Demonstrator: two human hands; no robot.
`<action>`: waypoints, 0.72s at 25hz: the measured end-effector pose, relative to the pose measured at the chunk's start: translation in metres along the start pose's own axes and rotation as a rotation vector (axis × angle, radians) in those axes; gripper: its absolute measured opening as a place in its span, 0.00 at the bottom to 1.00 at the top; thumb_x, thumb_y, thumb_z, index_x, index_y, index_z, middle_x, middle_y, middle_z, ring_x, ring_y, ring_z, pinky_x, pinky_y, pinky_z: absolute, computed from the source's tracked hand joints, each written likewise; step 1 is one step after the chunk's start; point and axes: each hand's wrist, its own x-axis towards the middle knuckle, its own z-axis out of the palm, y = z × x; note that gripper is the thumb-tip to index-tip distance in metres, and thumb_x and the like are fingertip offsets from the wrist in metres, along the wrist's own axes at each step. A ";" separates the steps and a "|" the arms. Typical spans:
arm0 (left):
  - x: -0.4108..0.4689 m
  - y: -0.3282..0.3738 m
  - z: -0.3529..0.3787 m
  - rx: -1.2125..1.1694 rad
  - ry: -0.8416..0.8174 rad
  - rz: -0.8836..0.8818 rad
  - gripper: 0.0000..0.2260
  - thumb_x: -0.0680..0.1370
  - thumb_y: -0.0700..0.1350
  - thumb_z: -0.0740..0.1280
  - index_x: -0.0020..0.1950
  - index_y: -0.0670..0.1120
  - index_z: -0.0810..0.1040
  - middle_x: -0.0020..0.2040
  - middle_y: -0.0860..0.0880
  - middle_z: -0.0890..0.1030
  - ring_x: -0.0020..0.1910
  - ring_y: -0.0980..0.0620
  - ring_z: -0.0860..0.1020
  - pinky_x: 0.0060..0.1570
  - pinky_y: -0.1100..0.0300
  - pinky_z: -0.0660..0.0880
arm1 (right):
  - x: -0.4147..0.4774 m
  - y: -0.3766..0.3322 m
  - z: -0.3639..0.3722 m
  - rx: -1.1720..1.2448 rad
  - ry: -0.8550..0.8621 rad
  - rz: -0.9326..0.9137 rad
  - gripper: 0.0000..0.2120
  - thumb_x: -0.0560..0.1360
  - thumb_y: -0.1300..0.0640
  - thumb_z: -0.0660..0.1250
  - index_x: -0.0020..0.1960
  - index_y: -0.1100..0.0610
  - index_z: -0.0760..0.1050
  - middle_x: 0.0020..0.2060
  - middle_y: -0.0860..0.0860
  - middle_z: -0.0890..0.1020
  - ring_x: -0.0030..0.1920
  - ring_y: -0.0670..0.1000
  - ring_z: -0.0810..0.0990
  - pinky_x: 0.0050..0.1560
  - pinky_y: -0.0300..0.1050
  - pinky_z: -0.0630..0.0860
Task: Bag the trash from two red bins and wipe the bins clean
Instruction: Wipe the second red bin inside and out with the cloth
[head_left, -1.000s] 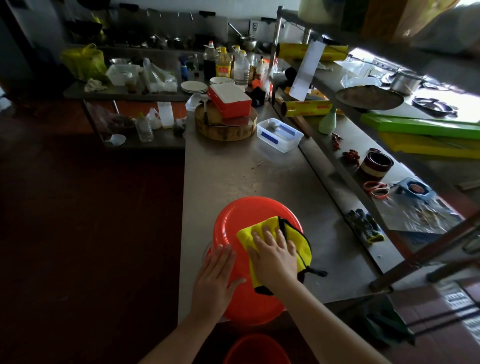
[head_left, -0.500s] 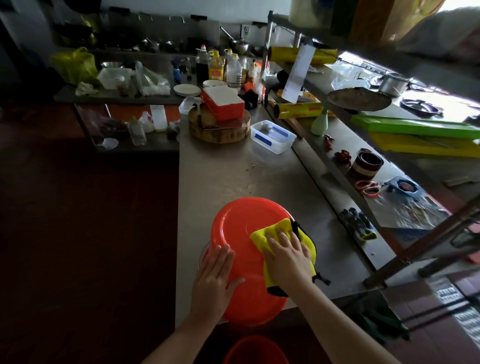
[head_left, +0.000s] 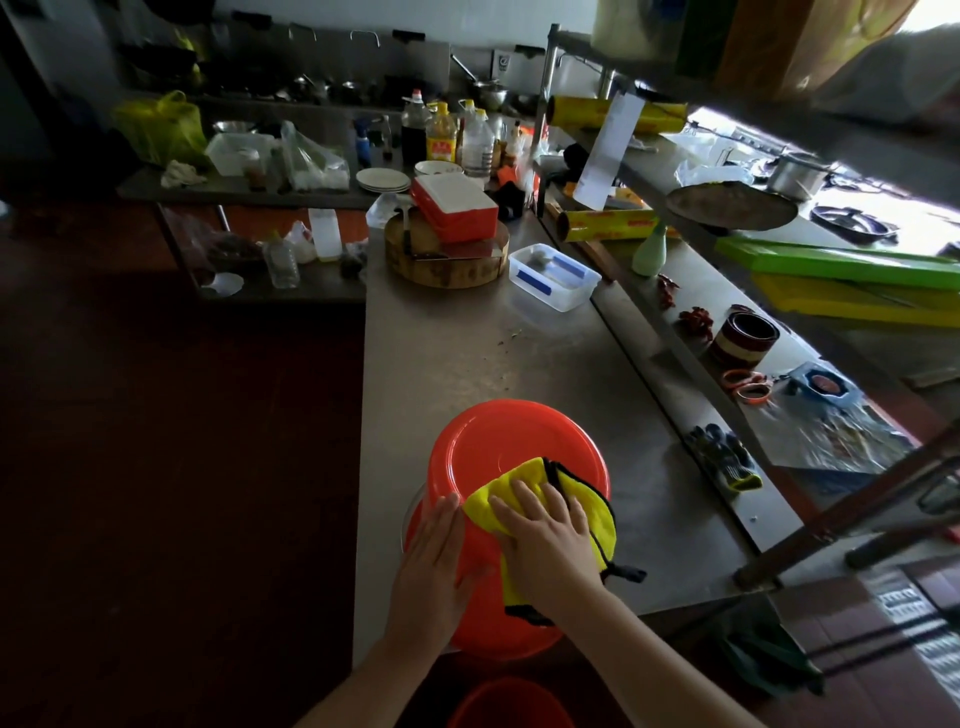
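Head view: a red bin stands upside down at the near edge of the steel desk, its flat base facing up. A yellow cloth with black trim lies over the right side of that base and hangs down the bin's wall.

The right hand lies flat on the cloth, fingers straight and slightly spread, pressing it against the bin. The left hand rests on the bin's left side with its fingers straight and together, palm against the plastic, holding nothing. The two hands are just beside each other.

A second red bin shows at the bottom edge, lower than the desk, only partly in view.

Farther along the desk sit a clear plastic container with blue clips and a round wooden chopping block carrying a red box. A pair of dark gloves lies to the right of the overturned bin, well apart from it.
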 end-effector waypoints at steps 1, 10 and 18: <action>0.000 -0.001 0.001 -0.002 0.015 0.005 0.32 0.81 0.62 0.59 0.78 0.42 0.64 0.79 0.46 0.64 0.79 0.46 0.61 0.68 0.42 0.73 | 0.008 -0.004 0.000 0.003 -0.022 -0.015 0.24 0.84 0.43 0.53 0.79 0.34 0.53 0.82 0.42 0.49 0.81 0.57 0.41 0.78 0.65 0.39; 0.002 -0.009 0.011 0.017 0.019 -0.004 0.37 0.78 0.65 0.65 0.80 0.45 0.62 0.80 0.50 0.62 0.80 0.54 0.56 0.73 0.52 0.65 | 0.101 -0.030 -0.013 0.022 -0.037 0.032 0.27 0.82 0.48 0.57 0.79 0.35 0.56 0.82 0.42 0.48 0.81 0.59 0.39 0.77 0.69 0.42; 0.003 -0.012 0.012 -0.037 0.055 0.012 0.35 0.79 0.65 0.63 0.80 0.48 0.61 0.81 0.53 0.60 0.80 0.54 0.56 0.71 0.45 0.69 | 0.071 -0.017 -0.009 0.039 -0.012 0.006 0.23 0.84 0.44 0.53 0.79 0.35 0.57 0.81 0.41 0.50 0.81 0.56 0.38 0.78 0.63 0.44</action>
